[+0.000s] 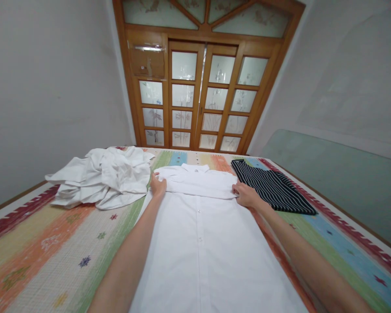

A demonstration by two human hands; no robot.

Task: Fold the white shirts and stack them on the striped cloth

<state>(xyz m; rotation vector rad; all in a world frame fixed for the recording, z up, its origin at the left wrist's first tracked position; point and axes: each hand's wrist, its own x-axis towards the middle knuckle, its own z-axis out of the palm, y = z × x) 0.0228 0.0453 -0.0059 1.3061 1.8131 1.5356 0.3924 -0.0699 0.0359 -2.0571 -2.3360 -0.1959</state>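
A white button-up shirt (211, 256) lies front up, its collar (195, 168) at the far end. Its sleeves (198, 186) appear folded across the chest in a flat band. At the left end of this band, my left hand (157, 184) grips the shirt's edge between thumb and fingers. My right hand (245, 193) has its fingers closed on the band's right end, where the fingertips are partly hidden by the hand. Two buttons show down the front, below the band.
A heap of rumpled white clothing (112, 176) sits to the left. On the right lies a folded black-and-white striped garment (270, 184). Everything rests on a colourful striped bedspread (61, 243). Beyond are wooden glass-paned doors (198, 91); a pale green panel (339, 174) flanks the right side.
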